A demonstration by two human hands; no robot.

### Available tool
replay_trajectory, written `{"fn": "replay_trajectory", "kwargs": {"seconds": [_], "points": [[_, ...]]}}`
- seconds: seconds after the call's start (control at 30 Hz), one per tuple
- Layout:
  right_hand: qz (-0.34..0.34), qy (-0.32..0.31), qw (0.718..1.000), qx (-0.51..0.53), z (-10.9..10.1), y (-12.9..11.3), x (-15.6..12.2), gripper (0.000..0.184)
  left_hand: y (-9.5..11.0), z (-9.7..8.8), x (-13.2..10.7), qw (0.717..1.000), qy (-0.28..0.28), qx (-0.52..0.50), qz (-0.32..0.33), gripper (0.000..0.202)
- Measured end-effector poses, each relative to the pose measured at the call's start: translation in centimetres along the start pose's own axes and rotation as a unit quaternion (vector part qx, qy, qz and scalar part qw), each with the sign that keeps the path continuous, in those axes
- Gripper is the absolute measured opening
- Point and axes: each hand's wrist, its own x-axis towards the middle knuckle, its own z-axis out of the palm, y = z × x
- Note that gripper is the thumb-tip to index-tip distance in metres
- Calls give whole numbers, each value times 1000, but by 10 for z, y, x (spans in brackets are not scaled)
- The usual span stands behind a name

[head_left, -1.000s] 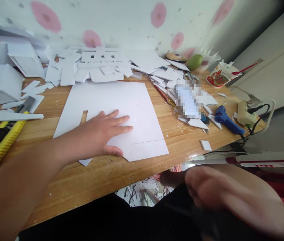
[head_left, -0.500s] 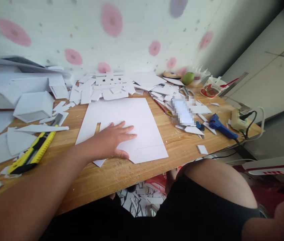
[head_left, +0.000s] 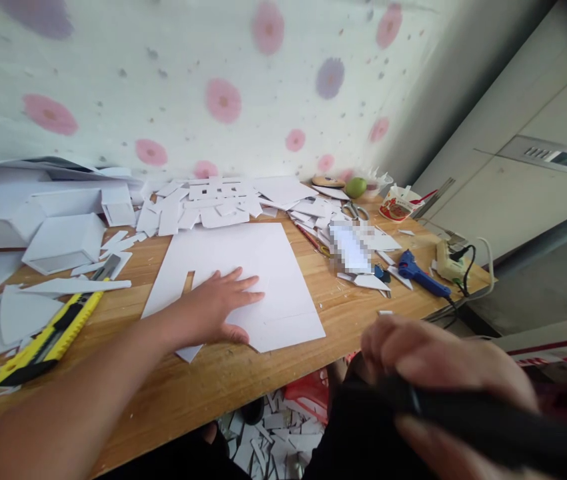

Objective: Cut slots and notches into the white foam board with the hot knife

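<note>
My left hand point(head_left: 226, 303) lies flat on a white foam board sheet point(head_left: 283, 280), fingers spread. Left of the fingers, a narrow slot cut through the sheet shows the wood below. In the lower right, my right hand point(head_left: 443, 353) is closed around a long black object point(head_left: 483, 417); motion blur hides its exact kind and its tip. That hand hovers in front of the table edge, apart from the sheet. A yellow and black utility knife point(head_left: 56, 333) rests to the left of my left forearm.
White box shapes point(head_left: 66, 243) and cut scraps point(head_left: 223, 200) line the back. Further right lie a blurred-out phone point(head_left: 351, 247), scissors point(head_left: 355, 211), a blue glue gun point(head_left: 421, 273) and a power strip point(head_left: 453, 260). Offcuts point(head_left: 283, 433) litter the floor below the table edge.
My right hand has come up from the lower right corner, now showing the black object in its grip. The view has tilted upward. My left hand stays flat on the sheet.
</note>
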Motion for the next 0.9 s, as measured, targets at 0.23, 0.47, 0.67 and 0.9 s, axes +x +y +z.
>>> {"fn": "replay_trajectory", "kwargs": {"seconds": [0.23,0.47,0.67,0.9], "points": [[110,-25,986,120,67,43,2,14,4,0,2,1000,-14,19,-14,78],[144,-93,981,85,89,65,-5,17,5,-1,3,1000,-17,20,-7,78],[153,-142,977,54,93,69,-6,21,6,0,3,1000,-8,12,-6,76],[150,-148,977,31,97,71,-8,21,4,3,3,1000,0,10,5,75]]}}
